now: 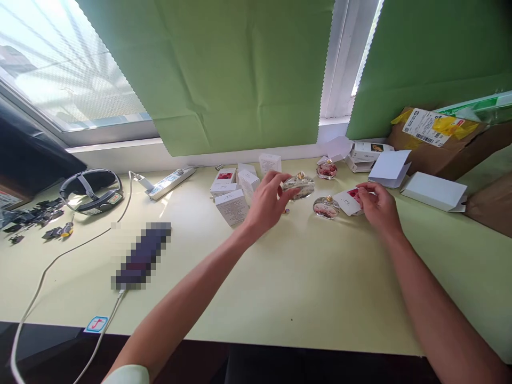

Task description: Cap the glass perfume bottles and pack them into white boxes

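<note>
My left hand [269, 198] is closed on a flat, rounded glass bottle [303, 186] with a gold cap, held above the table. My right hand [378, 207] pinches a small white box [347, 201] with a red picture on it. Just left of that box, a second glass bottle [326, 208] with reddish contents stands on the table. A third bottle [327, 169], also reddish with a gold cap, is farther back. Several white boxes, among them a printed box [232, 207] and a box with a red picture [224, 181], stand left of my left hand.
Open white cartons [433, 191] and a brown cardboard box [444, 141] are at the right. A power strip [170, 184], a pixelated dark device [143, 256] on a cable, and a headset [93, 192] lie at the left. Green curtains [240, 69] hang behind the table [288, 298].
</note>
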`<state>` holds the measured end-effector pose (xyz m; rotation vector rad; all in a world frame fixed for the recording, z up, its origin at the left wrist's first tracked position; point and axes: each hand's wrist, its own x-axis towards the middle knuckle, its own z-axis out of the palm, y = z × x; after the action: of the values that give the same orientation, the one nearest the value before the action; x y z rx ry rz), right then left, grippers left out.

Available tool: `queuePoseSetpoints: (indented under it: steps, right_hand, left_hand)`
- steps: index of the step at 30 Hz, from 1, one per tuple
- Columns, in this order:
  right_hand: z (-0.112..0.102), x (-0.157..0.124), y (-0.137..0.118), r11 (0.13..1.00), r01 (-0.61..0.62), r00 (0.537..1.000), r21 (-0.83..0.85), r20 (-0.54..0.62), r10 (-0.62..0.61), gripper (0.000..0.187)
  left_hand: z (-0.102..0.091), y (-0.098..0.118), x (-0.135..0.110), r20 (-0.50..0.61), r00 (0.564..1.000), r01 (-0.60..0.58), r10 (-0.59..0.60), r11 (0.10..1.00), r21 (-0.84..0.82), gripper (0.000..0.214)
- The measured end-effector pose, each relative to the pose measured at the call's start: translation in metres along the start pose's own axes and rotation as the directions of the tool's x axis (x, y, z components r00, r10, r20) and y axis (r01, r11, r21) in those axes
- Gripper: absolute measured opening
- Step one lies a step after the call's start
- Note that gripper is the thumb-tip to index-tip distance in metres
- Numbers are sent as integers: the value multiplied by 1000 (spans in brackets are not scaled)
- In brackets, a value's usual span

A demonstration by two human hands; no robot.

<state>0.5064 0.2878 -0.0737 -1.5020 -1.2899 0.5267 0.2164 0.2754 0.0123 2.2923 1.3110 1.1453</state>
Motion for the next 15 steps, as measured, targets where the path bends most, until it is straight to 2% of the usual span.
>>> queuePoseSetpoints:
  steps: [4,7,11,15]
  right_hand:
    - [1,-8,-12,1000,-16,973,-1,230,15,47]
    - [1,-14,-22,999,-3,933,-43,361,18,57]
    - [6,-19,-26,976,82,901,-204,433,15,70]
    - [15,-19,-19,960,125,889,-249,458,3,71]
  left_hand:
    - [14,-14,69,53,990,122,-132,979,162,29]
    - [37,-38,101,151,971,141,-185,954,265,30]
    - [63,-66,115,265,932,155,-246,934,322,30]
    - [75,-79,117,323,894,176,-310,907,382,30]
